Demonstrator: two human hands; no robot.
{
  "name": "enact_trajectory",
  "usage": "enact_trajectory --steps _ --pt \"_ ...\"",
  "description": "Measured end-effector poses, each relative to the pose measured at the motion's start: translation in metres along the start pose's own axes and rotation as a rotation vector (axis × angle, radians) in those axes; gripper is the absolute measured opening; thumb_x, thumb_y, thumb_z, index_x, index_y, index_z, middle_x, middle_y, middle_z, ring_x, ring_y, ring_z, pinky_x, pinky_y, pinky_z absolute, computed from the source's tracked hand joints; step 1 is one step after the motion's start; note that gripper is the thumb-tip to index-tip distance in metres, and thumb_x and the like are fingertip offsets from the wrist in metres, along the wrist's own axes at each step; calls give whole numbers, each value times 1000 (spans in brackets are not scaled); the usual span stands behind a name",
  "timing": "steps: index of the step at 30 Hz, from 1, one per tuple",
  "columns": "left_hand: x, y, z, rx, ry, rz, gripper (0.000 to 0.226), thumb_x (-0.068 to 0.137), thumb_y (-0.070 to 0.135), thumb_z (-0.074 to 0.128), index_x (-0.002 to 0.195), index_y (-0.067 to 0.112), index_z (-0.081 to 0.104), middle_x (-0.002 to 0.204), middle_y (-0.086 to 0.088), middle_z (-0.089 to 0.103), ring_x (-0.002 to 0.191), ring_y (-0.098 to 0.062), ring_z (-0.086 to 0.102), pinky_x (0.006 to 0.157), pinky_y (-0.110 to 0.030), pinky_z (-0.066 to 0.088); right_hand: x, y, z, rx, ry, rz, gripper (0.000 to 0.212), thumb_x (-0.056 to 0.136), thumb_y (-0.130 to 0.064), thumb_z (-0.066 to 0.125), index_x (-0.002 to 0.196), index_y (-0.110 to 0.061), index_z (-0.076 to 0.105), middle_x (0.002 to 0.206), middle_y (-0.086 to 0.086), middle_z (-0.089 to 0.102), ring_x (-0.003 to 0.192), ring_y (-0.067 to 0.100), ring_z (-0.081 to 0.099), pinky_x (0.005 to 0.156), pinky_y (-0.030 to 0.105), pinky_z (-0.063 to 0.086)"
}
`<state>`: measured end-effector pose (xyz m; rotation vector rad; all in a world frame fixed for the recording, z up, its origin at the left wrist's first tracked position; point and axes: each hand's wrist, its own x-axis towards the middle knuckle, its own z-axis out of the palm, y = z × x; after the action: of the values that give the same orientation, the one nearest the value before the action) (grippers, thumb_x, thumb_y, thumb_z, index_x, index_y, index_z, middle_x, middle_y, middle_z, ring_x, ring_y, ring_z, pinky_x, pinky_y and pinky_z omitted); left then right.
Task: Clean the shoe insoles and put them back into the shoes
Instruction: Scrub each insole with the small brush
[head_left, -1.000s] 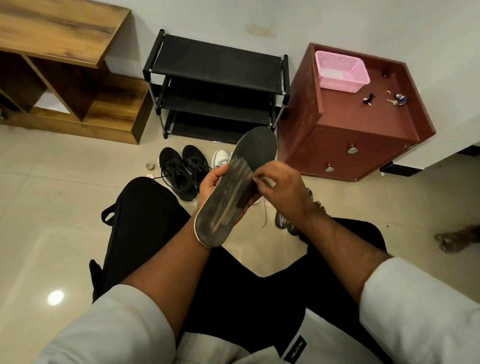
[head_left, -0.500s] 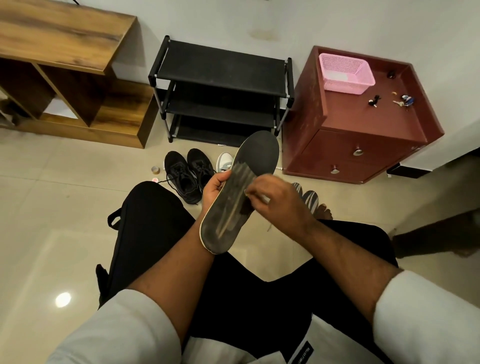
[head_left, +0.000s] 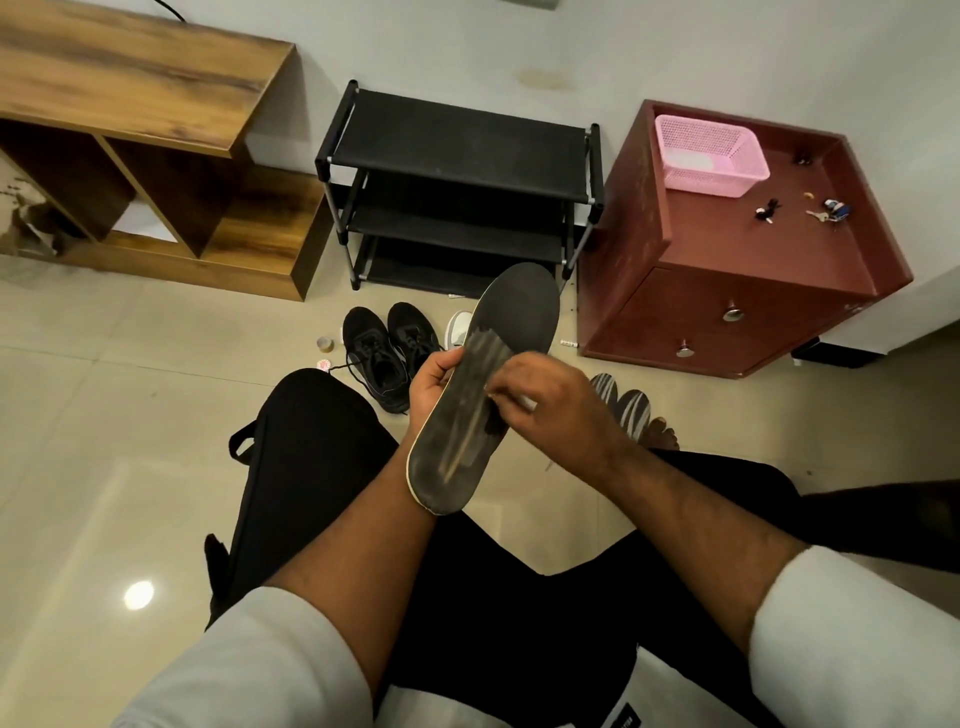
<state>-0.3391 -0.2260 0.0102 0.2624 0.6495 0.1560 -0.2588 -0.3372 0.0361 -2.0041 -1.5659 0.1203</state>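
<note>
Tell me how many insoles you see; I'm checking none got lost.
3: one insole held up in both hands, two striped insoles on the floor behind the right hand. More could be hidden.

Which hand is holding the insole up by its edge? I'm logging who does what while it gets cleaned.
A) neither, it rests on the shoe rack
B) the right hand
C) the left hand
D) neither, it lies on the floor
C: the left hand grips the edge of the insole and holds it up over the lap, while the right hand works on its surface.
</note>
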Motion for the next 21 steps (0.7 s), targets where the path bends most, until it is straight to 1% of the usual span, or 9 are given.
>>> enact_trajectory --steps 3,5,7,9,12,15,17,19,21 --pt "-1 -5 -2 27 -52 -34 29 82 32 53 74 10 70 81 -10 66 82 -25 63 94 -42 46 11 17 -7 -24 43 71 10 86 -6 62 93 -6 70 88 6 65 82 15 58 74 32 53" --pt "-1 -5 -2 25 -62 -37 31 84 32 52 80 9 73 88 -14 69 90 -29 64 104 -50 41 15 23 -12 -32 58 105 10 87 -6 61 93 -7 69 87 6 64 81 13 57 73 33 53" --pt "-2 -3 -1 26 -44 -32 31 82 31 52 74 8 72 81 -11 69 81 -27 65 93 -43 48 13 17 -13 -26 52 94 9 86 -6 61 92 -6 69 86 6 65 80 16 58 73 33 53" --pt "0 -1 0 7 -11 -5 29 81 28 53 64 9 67 66 -7 64 65 -20 64 71 -28 54 5 1 -9 -15 27 29 9 83 -5 64 89 -4 70 85 8 66 80 18 60 74 32 52" --pt "4 -1 0 13 43 77 40 93 21 45 60 6 64 57 -7 60 54 -18 64 54 -20 54 -15 -18 2 30 -41 -30 9 82 -5 67 91 -6 71 89 7 68 83 15 60 79 25 49" --pt "2 -1 4 -2 4 61 33 87 20 48 63 4 64 60 -9 62 55 -19 65 54 -21 55 -16 -13 3 12 -41 -29 10 85 -8 66 93 -7 71 91 6 68 85 16 61 79 30 50" --pt "2 -2 3 -5 -8 23 23 79 23 52 70 6 64 66 -9 62 62 -20 64 64 -24 55 -5 -1 -1 -38 -8 4 10 85 -7 64 93 -6 70 89 7 67 83 18 60 77 35 51" --pt "3 -4 2 15 -2 3 23 78 25 52 74 7 66 74 -10 64 71 -23 63 74 -31 54 7 10 -8 -64 32 47 10 86 -8 61 92 -6 69 87 7 66 81 19 60 75 40 52" --pt "4 -6 0 2 -29 27 29 75 21 49 69 4 72 73 -12 69 69 -25 68 71 -32 58 17 18 -15 -80 43 93 12 87 -11 57 91 -8 68 86 6 65 81 19 59 74 43 52"
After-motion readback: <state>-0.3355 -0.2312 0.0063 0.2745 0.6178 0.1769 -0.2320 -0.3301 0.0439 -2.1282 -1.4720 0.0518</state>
